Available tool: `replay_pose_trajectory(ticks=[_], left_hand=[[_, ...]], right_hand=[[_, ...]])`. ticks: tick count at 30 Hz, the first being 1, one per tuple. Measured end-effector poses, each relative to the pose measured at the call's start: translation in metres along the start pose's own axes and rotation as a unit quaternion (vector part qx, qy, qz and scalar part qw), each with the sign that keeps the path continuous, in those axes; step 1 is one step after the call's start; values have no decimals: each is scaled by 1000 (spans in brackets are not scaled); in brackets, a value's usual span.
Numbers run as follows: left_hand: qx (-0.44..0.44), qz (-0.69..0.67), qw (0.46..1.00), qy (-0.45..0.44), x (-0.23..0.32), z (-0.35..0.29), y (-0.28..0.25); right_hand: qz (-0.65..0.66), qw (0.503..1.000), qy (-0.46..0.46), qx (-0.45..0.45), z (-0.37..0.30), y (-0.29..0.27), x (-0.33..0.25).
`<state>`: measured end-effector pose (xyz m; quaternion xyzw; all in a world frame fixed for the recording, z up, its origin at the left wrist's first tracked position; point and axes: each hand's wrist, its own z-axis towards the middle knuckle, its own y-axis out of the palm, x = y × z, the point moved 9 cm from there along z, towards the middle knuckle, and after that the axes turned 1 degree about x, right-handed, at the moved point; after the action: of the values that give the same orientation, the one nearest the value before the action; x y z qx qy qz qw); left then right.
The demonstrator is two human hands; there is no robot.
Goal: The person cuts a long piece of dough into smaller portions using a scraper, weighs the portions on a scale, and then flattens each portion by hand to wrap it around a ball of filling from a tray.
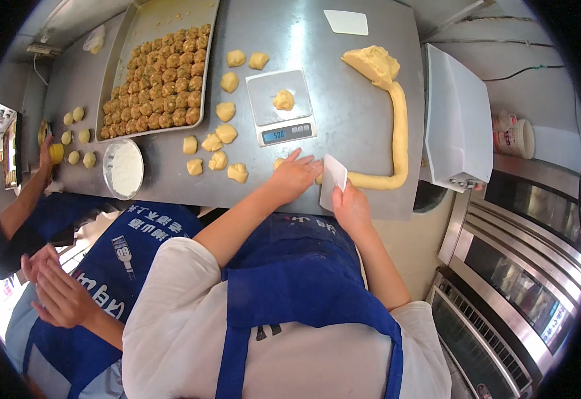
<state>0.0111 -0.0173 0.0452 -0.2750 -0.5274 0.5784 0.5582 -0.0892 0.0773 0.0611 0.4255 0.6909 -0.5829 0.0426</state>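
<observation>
My right hand (pixel 352 207) grips a white dough scraper (pixel 333 174), which stands on edge across the near end of a long yellow dough rope (pixel 399 126). Just left of the blade lies my left hand (pixel 295 178), its fingers stretched out over the dough's end and partly hiding it. A bit of dough (pixel 278 162) shows past that hand. Beyond it, a digital scale (pixel 280 126) with a lit display carries one dough lump (pixel 283 100). Several loose dough pieces (pixel 225 111) are scattered left of the scale. The rope bends away to a larger dough mass (pixel 374 65).
A metal tray (pixel 126 46) of brown filling balls stands at the back left, with a bowl of white powder (pixel 123 169) before it. Co-workers' hands (pixel 64 292) are at the left. A white flat card (pixel 345 22) lies at the back; a white appliance (pixel 453 120) borders the right edge.
</observation>
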Motion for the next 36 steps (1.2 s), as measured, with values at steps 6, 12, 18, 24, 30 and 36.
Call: replay_pose_trajectory(ticks=[6,12,18,24,30,36], left_hand=[[-218,-179,955,-88,-16,-6,44],[129,5,972,-198,-107,50,-54],[105,2,981,-164,-103,51,3],[205,-251,888,-327,-119,40,-26],[146,24,914,-377,-155,-38,-59],[-71,-4,994,-88,-45,-23,-45]], right_hand=[[27,1000,-15,3,2,-3,-6],[46,999,8,18,3,0,3],[-2,1000,16,15,3,-11,4],[1,1000,10,25,3,-14,8],[-2,999,0,41,4,-26,10],[-92,994,30,-59,2,-13,-1]])
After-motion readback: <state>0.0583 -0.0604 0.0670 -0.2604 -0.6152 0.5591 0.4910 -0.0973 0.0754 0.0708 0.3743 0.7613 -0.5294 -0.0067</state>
